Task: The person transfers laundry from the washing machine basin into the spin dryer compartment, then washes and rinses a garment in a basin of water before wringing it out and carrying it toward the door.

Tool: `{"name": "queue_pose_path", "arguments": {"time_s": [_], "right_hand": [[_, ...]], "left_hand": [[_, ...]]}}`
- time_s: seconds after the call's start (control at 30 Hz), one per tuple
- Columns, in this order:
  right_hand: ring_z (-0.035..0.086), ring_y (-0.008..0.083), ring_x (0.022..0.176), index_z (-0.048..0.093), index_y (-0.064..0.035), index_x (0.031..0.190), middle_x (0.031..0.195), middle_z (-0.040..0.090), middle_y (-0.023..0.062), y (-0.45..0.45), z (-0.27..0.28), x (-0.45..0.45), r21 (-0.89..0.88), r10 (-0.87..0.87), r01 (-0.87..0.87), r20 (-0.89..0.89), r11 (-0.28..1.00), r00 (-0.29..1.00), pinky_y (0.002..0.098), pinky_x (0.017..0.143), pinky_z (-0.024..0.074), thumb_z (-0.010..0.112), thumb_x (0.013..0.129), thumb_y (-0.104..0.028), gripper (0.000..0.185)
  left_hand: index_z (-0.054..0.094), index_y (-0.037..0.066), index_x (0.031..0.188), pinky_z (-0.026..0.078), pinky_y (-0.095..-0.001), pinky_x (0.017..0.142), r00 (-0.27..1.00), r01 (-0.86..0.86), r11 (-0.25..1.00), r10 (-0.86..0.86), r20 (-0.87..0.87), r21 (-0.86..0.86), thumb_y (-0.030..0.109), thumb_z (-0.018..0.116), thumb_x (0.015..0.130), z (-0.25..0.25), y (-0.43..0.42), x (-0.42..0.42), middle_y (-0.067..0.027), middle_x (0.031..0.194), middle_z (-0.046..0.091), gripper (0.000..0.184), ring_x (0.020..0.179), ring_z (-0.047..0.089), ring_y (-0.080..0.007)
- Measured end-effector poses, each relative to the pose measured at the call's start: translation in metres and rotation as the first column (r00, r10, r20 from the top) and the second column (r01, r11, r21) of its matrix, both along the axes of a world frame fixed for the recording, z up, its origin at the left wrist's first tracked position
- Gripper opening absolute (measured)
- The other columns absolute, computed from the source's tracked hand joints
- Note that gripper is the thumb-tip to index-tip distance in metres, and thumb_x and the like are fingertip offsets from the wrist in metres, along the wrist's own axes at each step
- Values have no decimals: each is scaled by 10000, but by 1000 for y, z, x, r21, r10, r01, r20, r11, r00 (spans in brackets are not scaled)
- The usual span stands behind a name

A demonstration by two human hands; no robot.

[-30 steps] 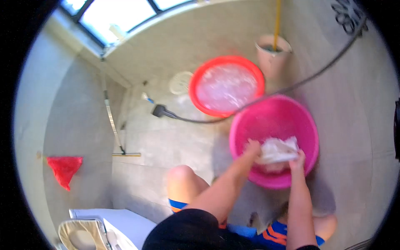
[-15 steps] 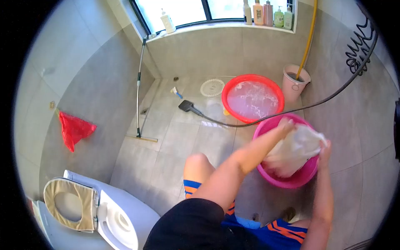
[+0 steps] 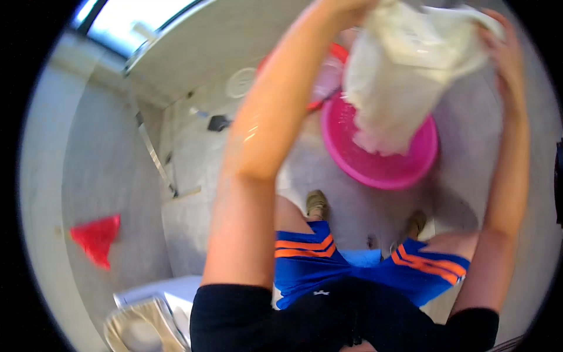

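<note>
A wet, whitish piece of cloth (image 3: 399,76) hangs stretched between my two raised hands. My left hand (image 3: 352,9), partly cut off by the top edge of the view, grips its left upper corner. At the right upper corner, my right hand (image 3: 501,50) is closed on the cloth's edge. The cloth's bunched lower end hangs over the pink basin (image 3: 381,179) on the floor. Folds hide what kind of laundry it is. Drops or wet marks show on the basin's inner wall.
Behind the pink basin stands a red basin (image 3: 337,51) with cloudy liquid, mostly hidden by my arm and the cloth. A black shower head (image 3: 219,123) lies on the tiles. A squeegee (image 3: 155,155) leans at left, near a red cloth (image 3: 97,240). The toilet seat (image 3: 138,328) is lower left.
Both hands have lifted the cloth up out of the pink basin and spread it wider. My view has tilted down and shifted, and the picture is blurred by motion.
</note>
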State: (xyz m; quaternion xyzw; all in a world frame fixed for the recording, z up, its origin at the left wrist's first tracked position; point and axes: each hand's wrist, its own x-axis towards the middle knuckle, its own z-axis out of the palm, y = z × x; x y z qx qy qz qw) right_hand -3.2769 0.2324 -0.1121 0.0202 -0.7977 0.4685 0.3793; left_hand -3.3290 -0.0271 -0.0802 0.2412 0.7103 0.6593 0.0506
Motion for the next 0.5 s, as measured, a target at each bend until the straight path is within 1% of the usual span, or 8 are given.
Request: {"name": "queue_pose_path", "arguments": {"time_s": [0.03, 0.1, 0.13, 0.23, 0.3, 0.33, 0.37, 0.5], "right_hand": [[559, 93, 799, 577, -143, 1152, 899, 608, 10, 12, -29, -10, -74, 115, -107, 113, 991, 987, 237, 726, 440, 567, 794, -41, 372], [520, 77, 709, 597, -129, 988, 797, 559, -12, 0, -96, -13, -192, 187, -141, 253, 971, 949, 213, 638, 410, 581, 707, 23, 320], [497, 78, 700, 572, -119, 875, 755, 523, -20, 3, -139, -12, -243, 268, -194, 323, 950, 908, 215, 630, 399, 611, 656, 40, 274], [555, 195, 624, 584, -72, 789, 644, 570, 67, 11, -294, -28, 101, -80, 41, 423, 994, 903, 331, 584, 435, 625, 634, -34, 164], [588, 309, 828, 587, -85, 900, 938, 581, 174, 18, -379, -34, 261, -178, -11, 687, 965, 704, 389, 706, 463, 698, 654, -141, 276], [584, 337, 934, 584, -100, 978, 1077, 554, 196, 7, -394, -34, 339, -243, -73, 793, 938, 558, 400, 762, 472, 719, 666, -194, 353], [534, 359, 1031, 547, -129, 1078, 1187, 471, 208, 0, -415, -35, 339, -253, -84, 824, 937, 507, 431, 827, 455, 720, 685, -248, 446], [279, 403, 1306, 325, -327, 1382, 1461, 210, 167, -30, -476, -51, 610, -412, -315, 755, 727, 510, 614, 1003, 263, 554, 821, -481, 625]], "left_hand": [[405, 61, 1045, 444, -338, 752, 942, -40, 998, 21, -335, -50, 116, 484, 810, -57, -2, -46, -61, 895, 456, 254, 806, 472, -180], [604, 35, 855, 487, -335, 616, 976, 216, 974, -213, 56, -70, 47, 549, 743, -113, -6, -33, -65, 758, 612, 125, 682, 579, -167], [640, 43, 844, 490, -328, 627, 973, 181, 929, -218, -80, -323, 27, 529, 738, -176, -5, -56, -73, 755, 633, 155, 687, 589, -164], [713, 100, 791, 512, -381, 667, 969, -103, 700, -91, -231, -706, 22, 533, 697, -317, 21, -53, -170, 765, 654, 217, 759, 646, -286], [657, 45, 785, 510, -451, 738, 944, -226, 565, -75, -322, -794, 57, 553, 707, -425, 31, -50, -255, 967, 540, 131, 828, 615, -395], [623, 32, 924, 523, -418, 690, 955, -219, 447, -84, -284, -868, 43, 502, 736, -449, 33, -45, -251, 989, 541, 224, 756, 610, -384], [546, 77, 1153, 474, -489, 837, 988, -69, 299, -114, -107, -952, 142, 534, 791, -478, 40, -47, -284, 1228, 424, 368, 1001, 552, -412], [279, 316, 1408, 103, -668, 1023, 988, -147, 373, 97, -119, -916, 435, 498, 861, -551, 65, -34, -242, 1488, 52, 601, 1343, 100, -480]]}}
